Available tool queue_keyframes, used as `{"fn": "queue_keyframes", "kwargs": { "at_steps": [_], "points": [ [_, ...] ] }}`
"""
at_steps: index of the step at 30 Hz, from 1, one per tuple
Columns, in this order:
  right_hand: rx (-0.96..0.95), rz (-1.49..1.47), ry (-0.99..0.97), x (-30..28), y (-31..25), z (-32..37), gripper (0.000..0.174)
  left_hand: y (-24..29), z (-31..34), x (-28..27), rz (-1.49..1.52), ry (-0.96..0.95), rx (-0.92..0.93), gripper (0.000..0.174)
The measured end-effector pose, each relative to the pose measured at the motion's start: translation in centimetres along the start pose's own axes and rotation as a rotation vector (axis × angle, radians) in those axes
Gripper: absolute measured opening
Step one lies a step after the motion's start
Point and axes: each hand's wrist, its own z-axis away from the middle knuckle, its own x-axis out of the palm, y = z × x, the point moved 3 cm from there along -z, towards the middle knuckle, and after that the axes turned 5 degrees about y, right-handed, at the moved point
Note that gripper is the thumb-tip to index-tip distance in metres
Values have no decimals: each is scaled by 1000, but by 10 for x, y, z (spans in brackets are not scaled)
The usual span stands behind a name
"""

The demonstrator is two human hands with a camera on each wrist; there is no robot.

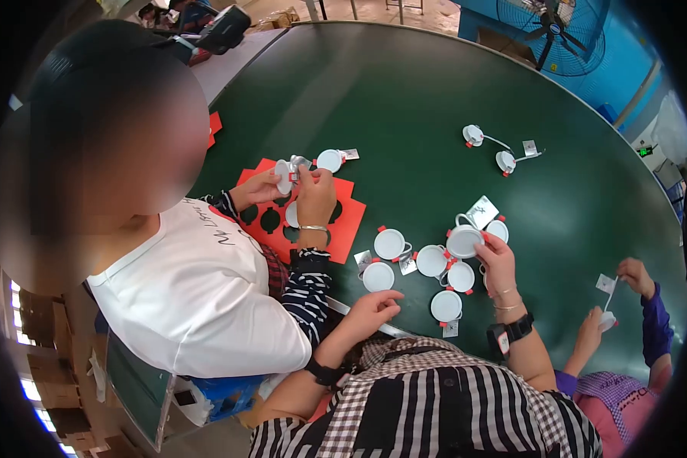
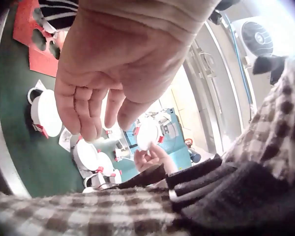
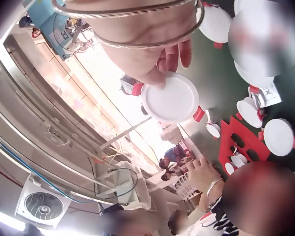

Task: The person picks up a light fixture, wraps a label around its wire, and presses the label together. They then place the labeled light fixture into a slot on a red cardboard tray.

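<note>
My right hand (image 1: 498,263) pinches a round white downlight (image 1: 464,241) by its edge, lifted over others on the table. In the right wrist view the flat white face of this downlight (image 3: 170,98) shows, with red clips at its sides and the thumb on its rim. Near the table's front edge hovers my left hand (image 1: 368,314), fingers loosely bent and holding nothing. Close beyond it lies a downlight (image 1: 378,277) with a paper tag. In the left wrist view the left hand (image 2: 118,73) hangs with its fingers relaxed.
Several downlights (image 1: 431,261) with cables and tags lie on the green table (image 1: 389,91). To the left a person's hands (image 1: 317,202) work on a downlight above red cut-out sheets (image 1: 349,229). Another person's hands (image 1: 588,332) hold a downlight at the right. Two more downlights (image 1: 473,136) lie farther back.
</note>
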Motion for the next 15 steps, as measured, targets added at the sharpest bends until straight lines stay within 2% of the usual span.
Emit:
{"fn": "queue_keyframes", "kwargs": {
  "at_steps": [15],
  "points": [
    [51,-92,32,-19,-4,12,31,-17,3,17,-46,-45,-32,26]
  ]
}}
